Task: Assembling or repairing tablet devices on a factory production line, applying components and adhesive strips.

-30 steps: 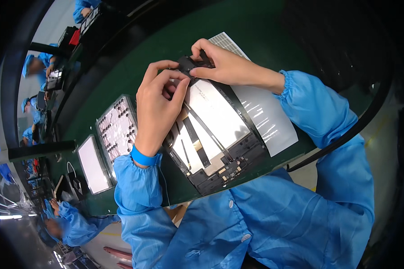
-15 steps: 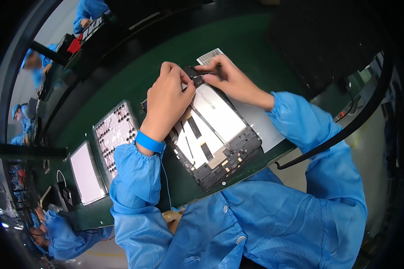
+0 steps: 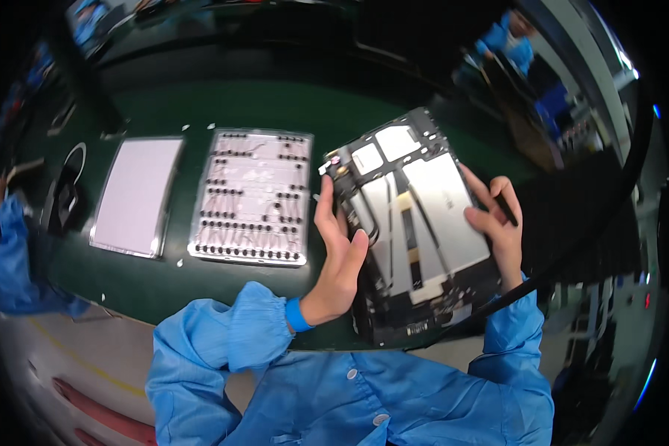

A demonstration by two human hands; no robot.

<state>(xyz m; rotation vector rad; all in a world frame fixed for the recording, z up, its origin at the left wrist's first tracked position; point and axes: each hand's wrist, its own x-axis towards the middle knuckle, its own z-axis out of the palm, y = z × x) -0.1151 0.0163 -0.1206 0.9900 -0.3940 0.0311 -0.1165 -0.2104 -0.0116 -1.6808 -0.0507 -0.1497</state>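
Note:
An opened tablet (image 3: 447,212) shows its silver battery, flat cables and circuit boards, and is slightly blurred. It is tilted between my two hands. My left hand (image 3: 337,269) closes on its left edge, with the index finger along the side near the far left corner and the thumb over the frame. My right hand (image 3: 502,232) grips the right edge, its thumb on the battery side. Between the curled fingers of that hand also sits a slim dark tool (image 3: 507,211), whose kind I cannot make out.
Left of the tablet lies a clear tray (image 3: 254,172) of small round black parts with thin wires. Beyond it is a flat tray with a pale sheet (image 3: 137,195), then a black object with a white cable loop (image 3: 65,195). Co-workers in blue sit at both sides.
The view has swung round. My hands have left the tablet's far end and now hold its two side edges; the tablet is tilted up. The white sheet formerly beneath it is out of sight.

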